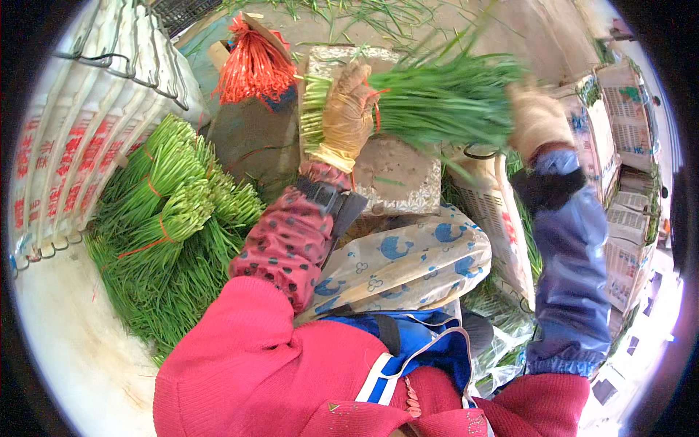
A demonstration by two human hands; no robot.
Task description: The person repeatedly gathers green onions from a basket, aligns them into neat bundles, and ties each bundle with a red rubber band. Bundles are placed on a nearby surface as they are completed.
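My left hand (349,117), in a yellowed glove, grips a bundle of chive-like green leaves (448,98) near its pale cut ends. A red tie (377,106) circles the bundle beside my fingers. The bundle lies across a stool-like block (401,169) with a patterned edge, its leaf tips pointing right. My right hand (538,112), also gloved, is blurred by motion at the leaf tips; whether its fingers hold any leaves cannot be told. Tied bundles of the same greens (180,202) are piled at my left, cut ends upward.
Red ties (254,68) hang in a bunch beyond the block. White crates (71,158) with red writing are stacked at left. An upright crate (491,202) stands close on the right, more crates (628,251) behind it. Loose leaves (377,16) litter the floor ahead.
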